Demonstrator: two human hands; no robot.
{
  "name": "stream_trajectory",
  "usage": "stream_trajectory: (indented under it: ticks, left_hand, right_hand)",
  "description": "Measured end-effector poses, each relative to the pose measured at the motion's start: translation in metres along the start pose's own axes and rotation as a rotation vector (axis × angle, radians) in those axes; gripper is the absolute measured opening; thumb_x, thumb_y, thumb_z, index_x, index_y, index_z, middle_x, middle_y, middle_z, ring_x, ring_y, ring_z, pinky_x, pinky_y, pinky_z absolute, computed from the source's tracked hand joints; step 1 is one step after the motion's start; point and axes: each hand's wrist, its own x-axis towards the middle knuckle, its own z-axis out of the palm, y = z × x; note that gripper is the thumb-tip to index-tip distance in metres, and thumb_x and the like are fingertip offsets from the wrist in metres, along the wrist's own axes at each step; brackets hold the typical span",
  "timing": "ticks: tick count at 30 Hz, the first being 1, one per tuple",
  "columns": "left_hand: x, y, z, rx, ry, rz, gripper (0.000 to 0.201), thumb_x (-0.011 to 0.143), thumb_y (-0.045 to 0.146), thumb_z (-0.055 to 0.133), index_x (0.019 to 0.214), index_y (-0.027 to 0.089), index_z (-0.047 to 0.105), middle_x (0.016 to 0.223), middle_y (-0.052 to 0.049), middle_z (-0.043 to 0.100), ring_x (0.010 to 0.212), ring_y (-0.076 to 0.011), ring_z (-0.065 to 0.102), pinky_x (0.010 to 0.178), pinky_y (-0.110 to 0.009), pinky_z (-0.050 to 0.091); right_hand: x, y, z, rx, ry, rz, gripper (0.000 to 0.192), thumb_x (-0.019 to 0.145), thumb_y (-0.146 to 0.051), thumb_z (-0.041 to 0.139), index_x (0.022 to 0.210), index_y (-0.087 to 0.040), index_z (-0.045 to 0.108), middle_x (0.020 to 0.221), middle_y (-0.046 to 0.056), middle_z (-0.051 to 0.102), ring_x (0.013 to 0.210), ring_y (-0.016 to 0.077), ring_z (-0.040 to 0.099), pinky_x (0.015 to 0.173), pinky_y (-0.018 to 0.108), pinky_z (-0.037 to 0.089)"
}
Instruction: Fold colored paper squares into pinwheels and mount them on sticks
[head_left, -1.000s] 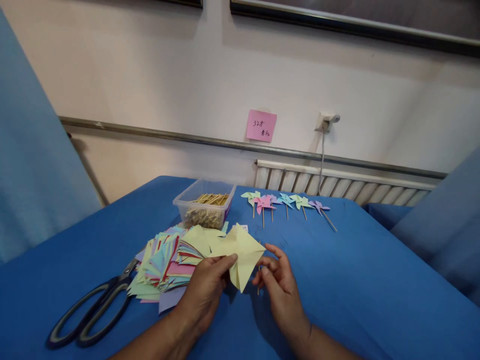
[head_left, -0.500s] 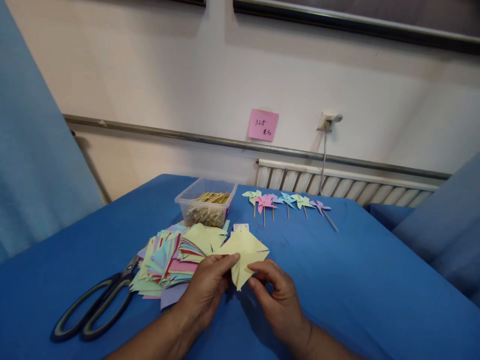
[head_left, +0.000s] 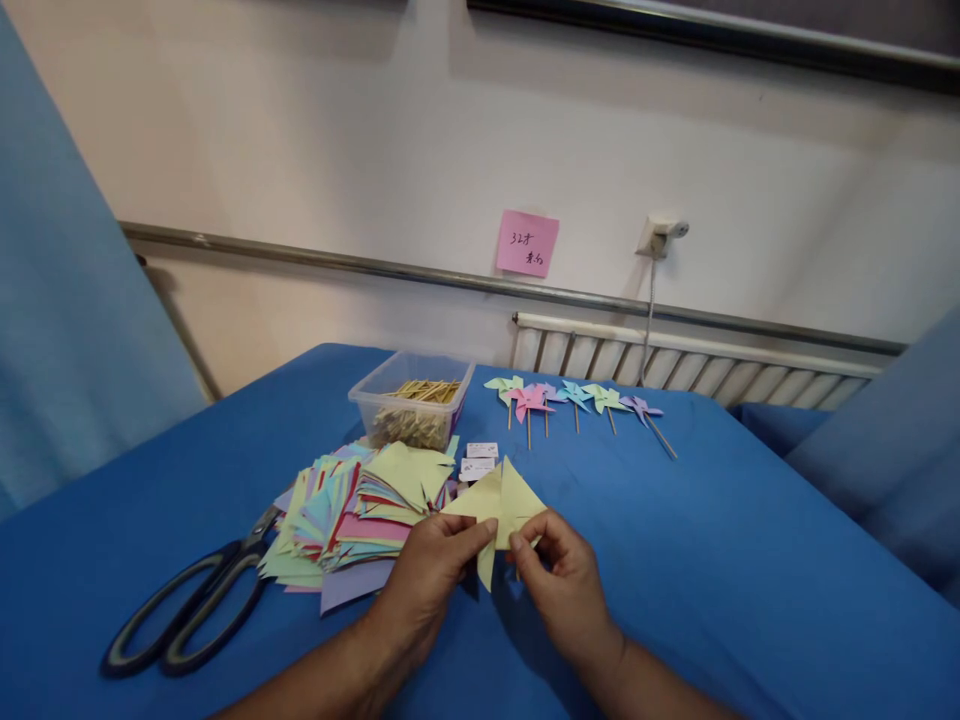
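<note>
With our left hand, we pinch the pale yellow, partly folded paper piece near its middle, likely to stop folds springing open; our right hand grips its right side, above the blue cloth-covered bench (the multicoloured paper stack lies within reach).

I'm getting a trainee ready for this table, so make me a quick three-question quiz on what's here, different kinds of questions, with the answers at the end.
1. Multiple choice: where do the handles of the scissors lie?
a) in the plastic box
b) left of the paper stack
c) on the radiator

2. True or false: the left hand and the right hand both hold the pale yellow paper.

3. Count: how many pinwheels on sticks lie toward the back of the blue cloth?

Key: 1 b; 2 true; 3 six.
</note>
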Motion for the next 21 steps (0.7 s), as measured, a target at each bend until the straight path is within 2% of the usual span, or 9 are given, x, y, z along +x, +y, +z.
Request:
stream_trajectory:
  ticks: [6,14,21]
  left_hand:
    - [0.0005,0.0001,-0.0002,0.041,-0.029,0.007,0.036,0.062,0.046,0.070,0.059,0.011,0.064,0.050,-0.003,0.060,0.045,-0.0113,0.049,0.046,-0.023,0.033]
    - [-0.0007,0.0039,0.0003,0.061,-0.002,0.013,0.034,0.061,0.045,0.072,0.062,0.011,0.066,0.054,-0.004,0.064,0.048,-0.0124,0.053,0.048,-0.023,0.035]
    - [-0.0023,0.0061,0.0003,0.097,-0.001,0.010,0.036,0.061,0.047,0.071,0.061,0.011,0.065,0.052,-0.003,0.063,0.046,-0.0121,0.052,0.047,-0.023,0.033]
  right_hand:
    - [0.0017,-0.0021,-0.0008,-0.055,0.019,0.005,0.015,0.078,-0.024,0.055,0.066,-0.018,0.050,0.057,-0.003,0.052,0.052,0.0108,0.046,0.050,0.021,0.037]
    - [0.0011,-0.0023,-0.0010,-0.097,0.011,-0.028,0.015,0.077,-0.022,0.056,0.064,-0.018,0.050,0.057,-0.004,0.047,0.053,0.0103,0.044,0.051,0.021,0.036]
    - [0.0019,-0.0012,-0.0011,-0.064,-0.002,0.020,0.016,0.078,-0.024,0.057,0.065,-0.018,0.050,0.055,-0.004,0.051,0.051,0.0103,0.045,0.049,0.021,0.036]
